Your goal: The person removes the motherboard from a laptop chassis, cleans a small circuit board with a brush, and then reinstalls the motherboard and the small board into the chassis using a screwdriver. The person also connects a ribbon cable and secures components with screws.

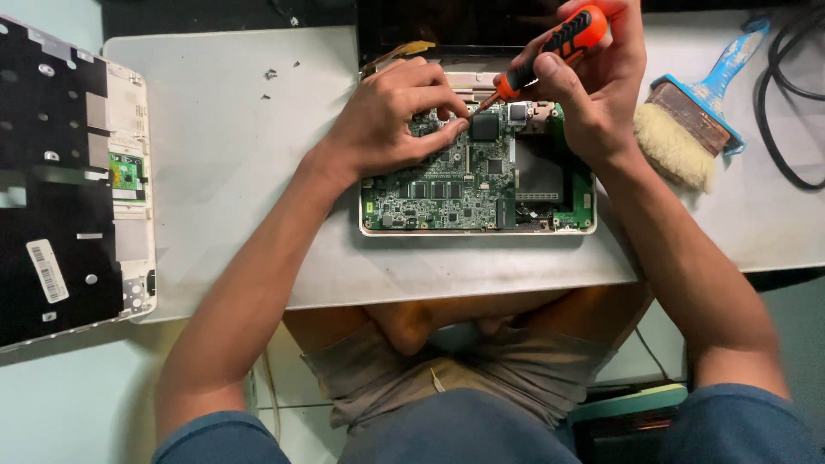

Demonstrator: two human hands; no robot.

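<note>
Screwdriver [557, 45] (orange-handled), right hand [593, 82], green circuit board [464, 176]

Orange-black screwdriver [559, 43], green circuit board [455, 185], blue-handled brush [687, 120]

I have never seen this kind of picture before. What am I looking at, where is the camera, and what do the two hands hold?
There is no machine here: a person works with two bare hands. The single picture comes from a camera worn on the person's head, looking down, so you see both arms and the lap below the table.

On the grey table lies an opened small laptop base with its green circuit board exposed. The left hand rests on the board, fingers pressing its upper part. The right hand grips an orange and black screwdriver, with the tip pointing down at the board's top edge.

At the left lies a removed laptop cover, inner side up. At the right lie a blue-handled brush and black cables.
</note>
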